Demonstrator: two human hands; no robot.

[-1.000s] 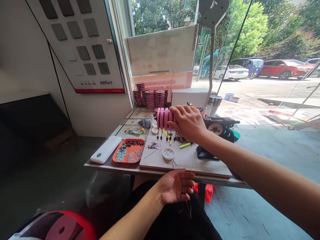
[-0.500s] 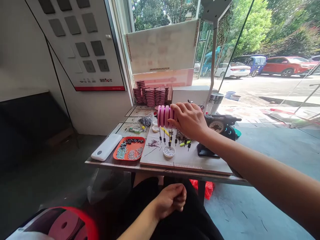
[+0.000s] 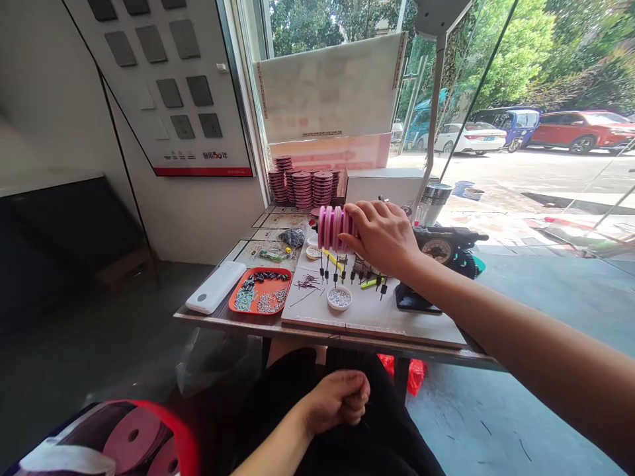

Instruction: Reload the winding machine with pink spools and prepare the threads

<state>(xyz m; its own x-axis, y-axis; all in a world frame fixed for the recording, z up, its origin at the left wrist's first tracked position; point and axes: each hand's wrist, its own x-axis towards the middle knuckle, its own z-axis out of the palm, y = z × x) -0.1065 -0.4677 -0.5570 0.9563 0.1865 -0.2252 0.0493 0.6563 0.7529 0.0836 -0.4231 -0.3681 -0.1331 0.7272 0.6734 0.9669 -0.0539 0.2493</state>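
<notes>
My right hand (image 3: 384, 235) reaches over the board and wraps round a row of pink spools (image 3: 328, 228) fitted on the shaft of a black winding machine (image 3: 446, 238) with a dial. The thumb presses on the near side of the spools. Low over my lap, my left hand (image 3: 342, 396) is closed, its fingers curled in; whatever it may hold is too small to make out. Beneath the spools several thin wires with black pieces (image 3: 343, 276) show above the white board (image 3: 367, 320). Near them stands a small white dish (image 3: 339, 308) of pale beads.
An orange tray (image 3: 270, 284) holds black, green and silvery small parts, with a white power-bank-like box (image 3: 215, 288) beside it. Stacked spools (image 3: 312, 190) stand at the back by the window. A red-rimmed container (image 3: 186, 436) with more spools is at lower left.
The view has shifted slightly, so the table sits a little further right in the picture. My right hand remains on the spools and my left hand stays closed over my lap.
</notes>
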